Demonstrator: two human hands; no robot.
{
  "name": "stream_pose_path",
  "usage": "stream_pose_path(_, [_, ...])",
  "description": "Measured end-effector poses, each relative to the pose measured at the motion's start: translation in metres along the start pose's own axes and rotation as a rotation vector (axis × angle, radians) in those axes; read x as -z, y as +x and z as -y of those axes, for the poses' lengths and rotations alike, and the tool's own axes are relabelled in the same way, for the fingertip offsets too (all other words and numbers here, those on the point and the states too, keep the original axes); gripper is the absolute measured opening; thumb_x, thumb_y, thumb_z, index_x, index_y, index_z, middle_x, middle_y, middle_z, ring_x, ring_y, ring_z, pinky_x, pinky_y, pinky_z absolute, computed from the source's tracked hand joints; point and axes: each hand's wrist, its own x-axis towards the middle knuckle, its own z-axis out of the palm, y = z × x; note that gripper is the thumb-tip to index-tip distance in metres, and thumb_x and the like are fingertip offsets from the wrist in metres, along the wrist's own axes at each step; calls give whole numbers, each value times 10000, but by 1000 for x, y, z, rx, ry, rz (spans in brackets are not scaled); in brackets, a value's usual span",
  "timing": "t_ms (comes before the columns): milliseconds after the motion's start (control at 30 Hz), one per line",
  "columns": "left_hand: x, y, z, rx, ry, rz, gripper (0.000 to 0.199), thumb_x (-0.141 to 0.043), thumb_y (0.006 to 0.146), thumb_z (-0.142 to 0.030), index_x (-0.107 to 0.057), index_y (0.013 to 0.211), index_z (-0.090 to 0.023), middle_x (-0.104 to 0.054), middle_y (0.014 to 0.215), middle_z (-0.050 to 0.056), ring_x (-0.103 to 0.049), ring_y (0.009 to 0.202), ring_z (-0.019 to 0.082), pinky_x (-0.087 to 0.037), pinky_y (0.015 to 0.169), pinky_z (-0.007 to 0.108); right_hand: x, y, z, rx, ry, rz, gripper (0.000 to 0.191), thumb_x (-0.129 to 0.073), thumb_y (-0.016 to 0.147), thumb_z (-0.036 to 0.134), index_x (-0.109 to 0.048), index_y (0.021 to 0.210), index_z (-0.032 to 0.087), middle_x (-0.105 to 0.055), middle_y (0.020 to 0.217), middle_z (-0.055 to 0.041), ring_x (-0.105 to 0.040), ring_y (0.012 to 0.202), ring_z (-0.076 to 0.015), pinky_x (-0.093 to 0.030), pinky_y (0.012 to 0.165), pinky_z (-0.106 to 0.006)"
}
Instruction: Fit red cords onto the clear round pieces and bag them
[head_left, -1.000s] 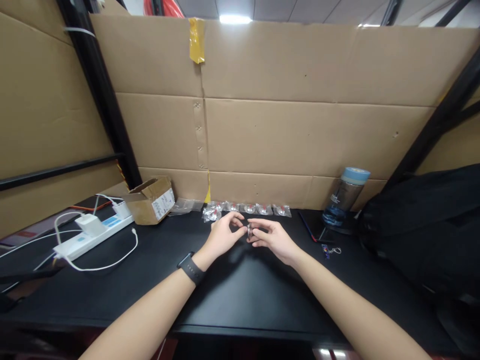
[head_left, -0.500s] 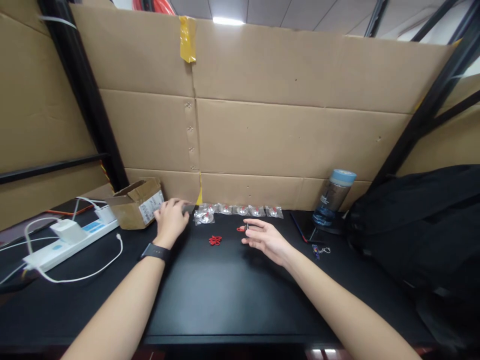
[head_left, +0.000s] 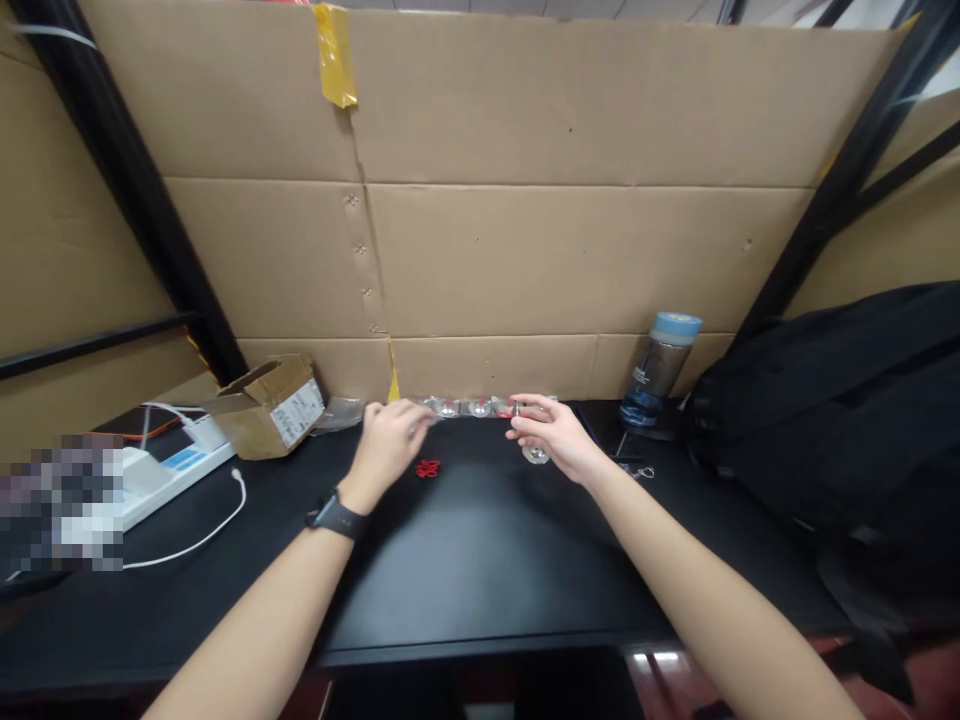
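Cord (head_left: 427,468), red and bundled, lies on a table (head_left: 465,570) near the left hand (head_left: 391,437), whose curled fingers are too blurred to tell their grip, while the right hand (head_left: 556,432) pinches a metal piece (head_left: 515,411) before a row of clear packets (head_left: 481,409).

Creased cardboard wall (head_left: 480,250); black posts (head_left: 129,180); black tabletop (head_left: 465,570).

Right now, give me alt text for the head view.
The right hand pinches a small object; the left hand, its grip unclear, is near clear packets. A red cord lies on the black table.
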Motion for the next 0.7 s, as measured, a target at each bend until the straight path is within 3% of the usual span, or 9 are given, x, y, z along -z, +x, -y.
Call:
stream_pose_path(100, [-17, -7, -47, -254, -132, 176, 295, -453, 1022, -310, -697, 1185, -279, -727, 1131, 78, -645, 1059, 220, -337, 992, 386, 11, 3, 2, 74, -159, -36, 537, -851, 701, 334, -674, 1187, 188, -738, 1084, -105, -734, 784, -184, -566, 670, -283])
stream_pose_path(200, [-25, -17, -70, -353, -221, 362, 476, -534, 992, -430, -501, 1452, -315, -671, 1314, 102, -626, 1172, 265, -318, 1059, 439, 18, 6, 0, 123, -350, -17, 516, -828, 702, 321, -683, 1177, 183, -743, 1065, -91, -718, 796, -175, -565, 697, -290])
stream_pose_path(300, [-28, -24, -67, -388, -281, 468, 593, -517, 997, -459, -348, 1549, -324, -534, 1503, 116, -514, 1360, 291, -298, 1110, 456, 22, 7, -3, 153, -549, 16, 525, -808, 697, 291, -667, 1189, 175, -743, 1071, -85, -695, 725, -146, -546, 664, -269])
stream_pose_path(433, [-31, -24, -59, -381, -291, 500, 530, -456, 1027, -426, -376, 1539, -318, -470, 1560, 106, -397, 1464, 293, -286, 1132, 468, 23, 5, 0, 218, -860, 39, 394, -768, 714, 261, -704, 1089, 163, -748, 856, -37, -651, 647, -125, -499, 654, -244])
stream_pose_path(533, [-33, -22, -64, -406, -304, 496, 467, -451, 1030, -420, -464, 1488, -330, -519, 1523, 96, -422, 1446, 286, -277, 1136, 472, 24, 2, 6, 232, -965, 61, 370, -754, 721, 257, -717, 1078, 167, -717, 742, -7, -640, 643, -130, -479, 660, -240])
stream_pose_path(700, [-22, -24, -70, -458, -297, 463, 352, -516, 1005, -425, -629, 1328, -342, -644, 1361, 71, -554, 1302, 255, -300, 1113, 430, 24, -3, 13, 213, -992, 159, 368, -774, 694, 254, -736, 1050, 167, -725, 765, -13, -638, 663, -142, -472, 660, -243])
